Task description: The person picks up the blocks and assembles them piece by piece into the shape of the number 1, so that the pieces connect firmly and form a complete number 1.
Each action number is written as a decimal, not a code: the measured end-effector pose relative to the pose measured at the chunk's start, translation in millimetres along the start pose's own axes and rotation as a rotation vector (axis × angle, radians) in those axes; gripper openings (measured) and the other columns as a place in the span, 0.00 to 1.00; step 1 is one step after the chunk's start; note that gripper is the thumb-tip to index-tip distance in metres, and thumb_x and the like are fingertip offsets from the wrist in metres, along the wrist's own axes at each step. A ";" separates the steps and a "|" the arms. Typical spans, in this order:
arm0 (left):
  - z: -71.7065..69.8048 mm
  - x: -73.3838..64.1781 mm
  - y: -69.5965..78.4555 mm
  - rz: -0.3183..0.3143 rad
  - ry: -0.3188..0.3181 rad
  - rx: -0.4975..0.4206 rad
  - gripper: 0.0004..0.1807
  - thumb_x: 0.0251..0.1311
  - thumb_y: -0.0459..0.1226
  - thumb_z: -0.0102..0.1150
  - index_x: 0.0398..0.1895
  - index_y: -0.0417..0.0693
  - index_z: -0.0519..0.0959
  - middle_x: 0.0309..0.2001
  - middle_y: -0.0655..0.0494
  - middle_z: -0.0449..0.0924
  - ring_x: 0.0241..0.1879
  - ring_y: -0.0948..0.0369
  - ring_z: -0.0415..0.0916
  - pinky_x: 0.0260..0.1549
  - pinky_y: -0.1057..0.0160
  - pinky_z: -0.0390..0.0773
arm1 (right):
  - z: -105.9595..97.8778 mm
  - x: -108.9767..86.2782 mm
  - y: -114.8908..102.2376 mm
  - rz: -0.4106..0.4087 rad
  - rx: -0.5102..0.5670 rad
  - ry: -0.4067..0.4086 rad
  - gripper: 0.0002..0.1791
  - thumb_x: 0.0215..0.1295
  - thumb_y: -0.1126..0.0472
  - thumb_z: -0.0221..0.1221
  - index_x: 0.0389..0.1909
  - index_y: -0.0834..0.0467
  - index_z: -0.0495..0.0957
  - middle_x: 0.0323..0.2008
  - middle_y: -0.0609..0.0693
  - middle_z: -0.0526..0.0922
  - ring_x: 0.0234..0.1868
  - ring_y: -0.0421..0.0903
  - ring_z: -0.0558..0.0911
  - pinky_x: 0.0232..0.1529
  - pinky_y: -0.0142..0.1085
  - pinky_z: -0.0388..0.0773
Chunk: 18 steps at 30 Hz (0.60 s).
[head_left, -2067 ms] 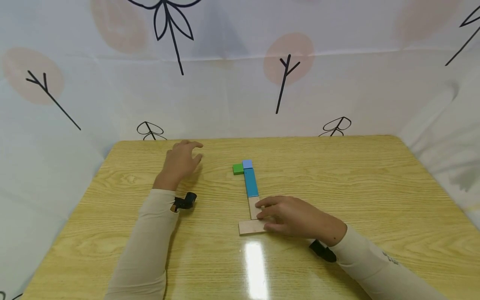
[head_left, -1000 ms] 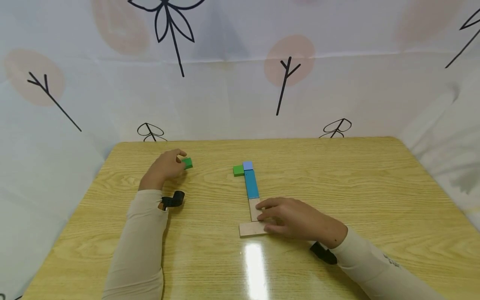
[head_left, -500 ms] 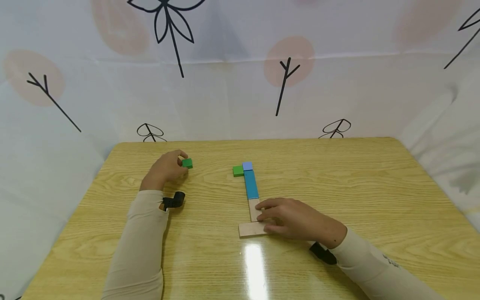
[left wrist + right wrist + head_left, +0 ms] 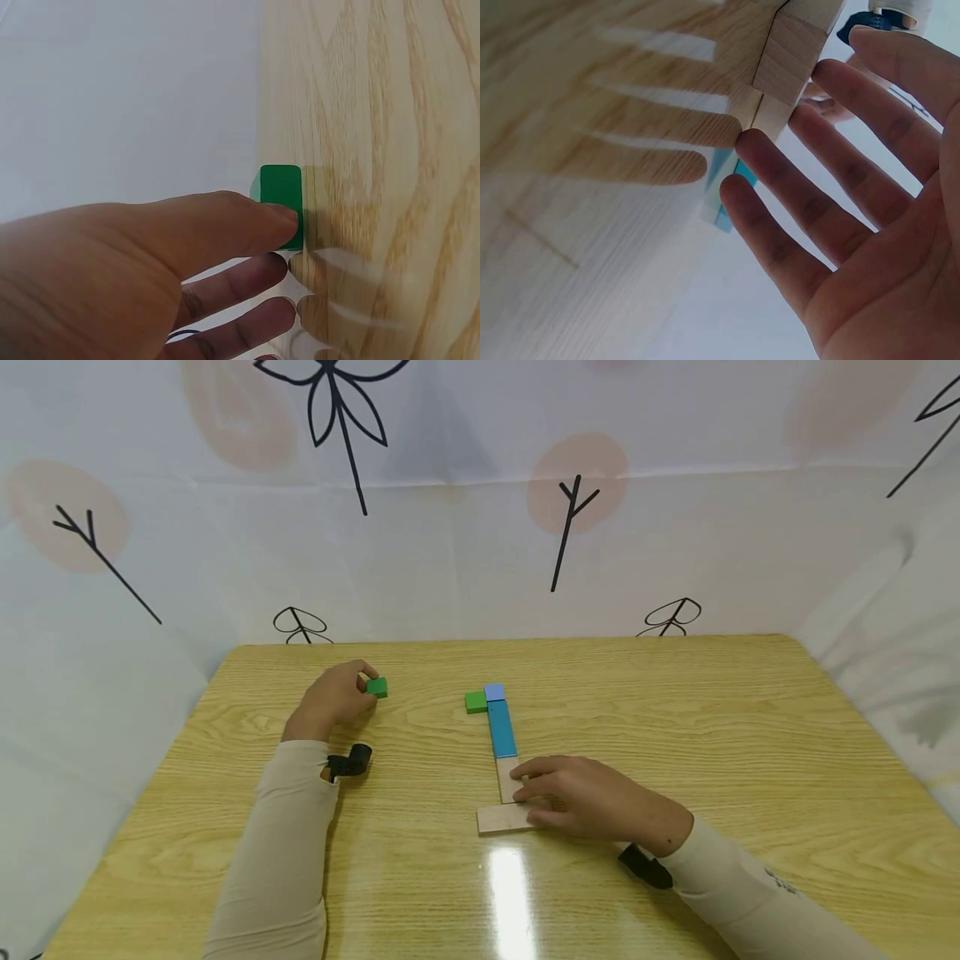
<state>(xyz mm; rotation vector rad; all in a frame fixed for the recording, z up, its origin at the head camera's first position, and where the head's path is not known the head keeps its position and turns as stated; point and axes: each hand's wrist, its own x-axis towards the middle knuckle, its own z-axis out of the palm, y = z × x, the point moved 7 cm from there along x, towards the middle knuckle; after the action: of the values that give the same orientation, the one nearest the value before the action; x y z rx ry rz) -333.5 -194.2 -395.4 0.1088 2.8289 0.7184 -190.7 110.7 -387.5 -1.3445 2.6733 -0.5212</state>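
Note:
My left hand (image 4: 335, 697) pinches a small green block (image 4: 377, 687) low over the back left of the table. In the left wrist view, the thumb lies across one face of that green block (image 4: 281, 184), and its far side is hidden. With fingers spread and slightly bent, my right hand (image 4: 581, 793) rests at two plain wooden blocks, one upright (image 4: 508, 779) in line and one crosswise (image 4: 501, 819) below it; it covers part of both. Beyond the upright one a blue block (image 4: 502, 728) continues the line. A lilac block (image 4: 494, 692) tops it, and another green block (image 4: 476, 702) adjoins on the left.
The wood-grain table (image 4: 712, 727) has a white patterned cloth (image 4: 465, 552) hanging behind its back edge and along its sides. Black wrist cameras (image 4: 350, 760) sit under both wrists. A bright light reflection lies on the front of the table.
My left hand moved left and lower, and a green block now shows in its fingers; over the last second it shifted slightly right. My right hand stayed in place.

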 end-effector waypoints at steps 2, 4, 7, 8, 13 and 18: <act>-0.1 -0.3 0.6 0.001 0.003 0.006 0.22 0.68 0.35 0.56 0.64 0.45 0.72 0.57 0.39 0.77 0.54 0.45 0.77 0.50 0.48 0.77 | 0.1 0.1 0.1 -0.001 -0.002 0.001 0.13 0.68 0.54 0.64 0.50 0.53 0.86 0.60 0.50 0.81 0.58 0.48 0.82 0.55 0.43 0.81; 0.3 -0.3 1.9 0.006 0.002 0.010 0.21 0.68 0.36 0.56 0.63 0.45 0.72 0.57 0.39 0.77 0.53 0.45 0.77 0.49 0.48 0.77 | 0.0 0.1 0.2 -0.003 -0.004 0.003 0.13 0.68 0.54 0.64 0.50 0.53 0.86 0.59 0.50 0.81 0.58 0.48 0.83 0.55 0.43 0.81; 0.9 0.1 3.8 0.010 -0.002 0.012 0.21 0.67 0.36 0.56 0.62 0.45 0.73 0.57 0.39 0.77 0.53 0.45 0.77 0.49 0.47 0.77 | -0.5 0.2 0.3 -0.004 -0.004 0.008 0.13 0.68 0.54 0.64 0.49 0.53 0.87 0.59 0.50 0.81 0.57 0.47 0.83 0.55 0.43 0.81; 1.1 0.1 4.4 0.012 -0.003 0.013 0.21 0.67 0.36 0.56 0.62 0.45 0.73 0.57 0.39 0.77 0.53 0.45 0.77 0.49 0.47 0.77 | -0.6 0.2 0.3 -0.005 -0.003 0.009 0.13 0.68 0.54 0.64 0.49 0.53 0.87 0.59 0.50 0.81 0.57 0.47 0.83 0.55 0.43 0.81; 2.1 -0.1 8.4 0.024 -0.005 0.017 0.21 0.67 0.36 0.57 0.62 0.46 0.73 0.57 0.40 0.77 0.53 0.45 0.77 0.49 0.47 0.77 | -1.3 0.2 0.1 -0.008 0.002 0.014 0.13 0.68 0.54 0.64 0.49 0.53 0.87 0.59 0.50 0.81 0.57 0.47 0.83 0.54 0.42 0.81; 3.1 -0.4 14.8 0.042 -0.008 0.019 0.20 0.67 0.36 0.58 0.61 0.45 0.73 0.56 0.40 0.78 0.52 0.45 0.77 0.49 0.47 0.76 | -1.6 0.0 -0.2 -0.010 0.006 0.012 0.13 0.68 0.55 0.64 0.49 0.53 0.86 0.59 0.50 0.81 0.57 0.47 0.83 0.53 0.42 0.82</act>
<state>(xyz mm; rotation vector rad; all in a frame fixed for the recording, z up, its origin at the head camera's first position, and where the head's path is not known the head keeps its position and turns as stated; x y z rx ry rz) -332.1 -179.8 -390.9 0.1745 2.8343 0.6985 -190.9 110.9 -386.0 -1.3576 2.6738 -0.5399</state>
